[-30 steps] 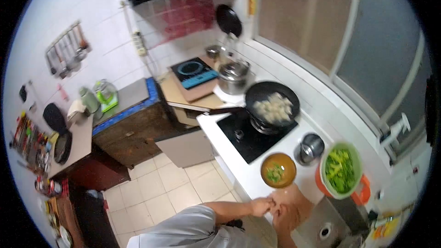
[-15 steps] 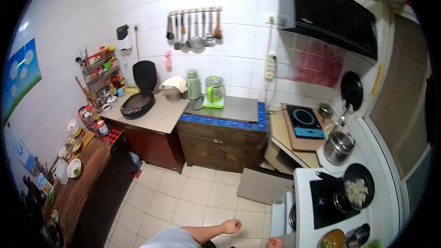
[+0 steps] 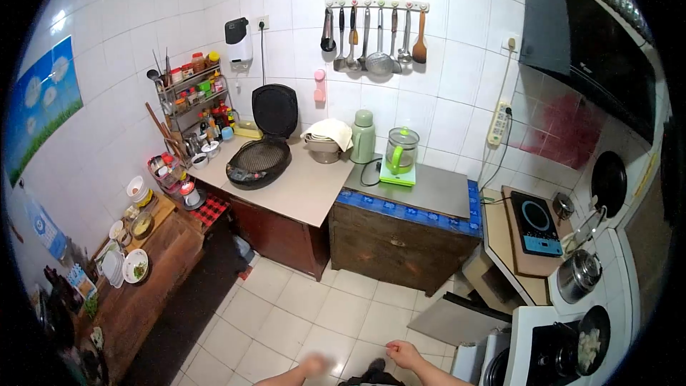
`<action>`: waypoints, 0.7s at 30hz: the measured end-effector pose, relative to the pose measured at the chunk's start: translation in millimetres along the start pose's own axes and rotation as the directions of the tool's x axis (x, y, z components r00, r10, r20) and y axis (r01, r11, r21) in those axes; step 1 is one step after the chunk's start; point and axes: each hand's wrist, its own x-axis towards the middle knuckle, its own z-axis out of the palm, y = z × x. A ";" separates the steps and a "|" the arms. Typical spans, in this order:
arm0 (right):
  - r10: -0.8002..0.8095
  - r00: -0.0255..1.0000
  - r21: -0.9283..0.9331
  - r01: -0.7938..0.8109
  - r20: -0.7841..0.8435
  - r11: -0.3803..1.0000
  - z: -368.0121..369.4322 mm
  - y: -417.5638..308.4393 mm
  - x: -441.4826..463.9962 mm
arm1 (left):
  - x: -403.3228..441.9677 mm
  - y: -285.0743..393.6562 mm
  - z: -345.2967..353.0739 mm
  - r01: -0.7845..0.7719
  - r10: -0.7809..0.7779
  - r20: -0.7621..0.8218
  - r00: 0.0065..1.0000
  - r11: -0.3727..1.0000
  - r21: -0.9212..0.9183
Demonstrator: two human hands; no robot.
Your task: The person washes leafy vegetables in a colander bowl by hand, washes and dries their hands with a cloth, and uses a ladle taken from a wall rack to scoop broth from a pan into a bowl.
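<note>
My left hand [image 3: 315, 364] is at the bottom middle, above the floor tiles, smeared by motion so its fingers do not show clearly. To its right, my right hand [image 3: 404, 354] is loosely closed, fingers curled inward, and no object shows in it. Both hands are in mid-air, touching no furniture. Nearest to the right hand is an open grey cabinet door [image 3: 461, 320]. Beyond it stands the white stove counter [image 3: 527, 347] with a black frying pan [image 3: 604, 322] holding pale food pieces.
On the left is a wooden counter [image 3: 118, 322] with a white bowl [image 3: 136, 266]. An open electric griddle [image 3: 261, 161], a green thermos [image 3: 363, 136] and a glass kettle [image 3: 401, 150] stand at the back. An induction cooker [image 3: 536, 221] and a steel pot [image 3: 579, 274] are on the right.
My view has turned left, so the room has shifted right and the stove sits nearer the edge. My left hand has moved left and lower; my right hand shows more fully.
</note>
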 end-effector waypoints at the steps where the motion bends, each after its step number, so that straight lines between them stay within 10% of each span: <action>1: -0.015 1.000 -0.037 0.016 0.021 0.999 -1.1 -4.4 19.4 | -5.3 -6.4 -10.7 -0.020 0.020 -0.003 1.000 0.999 0.026; 5: -0.096 0.994 -0.049 0.099 0.046 0.994 -13.0 -28.2 99.7 | 3.5 27.4 -93.5 0.169 -0.199 -0.057 0.978 0.927 -0.334; 8: -0.122 0.986 0.080 0.114 0.110 0.990 -28.9 -36.4 175.3 | 65.2 17.9 -137.9 -0.013 -0.085 -0.129 0.988 0.784 -0.620; 9: -0.133 0.982 0.055 0.127 0.132 0.990 -38.5 -40.2 205.3 | 92.3 27.3 -156.5 0.134 -0.201 -0.129 0.971 0.906 -0.400; 12: -0.213 0.974 -0.087 0.219 0.072 0.972 -82.6 -106.6 246.4 | 160.9 130.0 -241.6 0.340 -0.546 -0.122 0.829 0.664 -0.666; 17: -0.394 0.919 -0.144 0.388 -0.014 0.910 -164.0 -189.8 344.1 | 293.9 188.5 -383.1 0.089 -0.163 -0.440 0.883 0.979 -0.184; 19: -0.491 0.870 -0.226 0.470 -0.044 0.853 -200.5 -236.2 377.9 | 339.4 225.6 -436.1 -0.048 -0.171 -0.477 0.862 0.910 -0.413; 21: -0.557 0.825 -0.315 0.506 -0.094 0.803 -231.1 -287.6 406.5 | 381.3 255.0 -498.9 -0.054 -0.062 -0.521 0.852 0.977 -0.204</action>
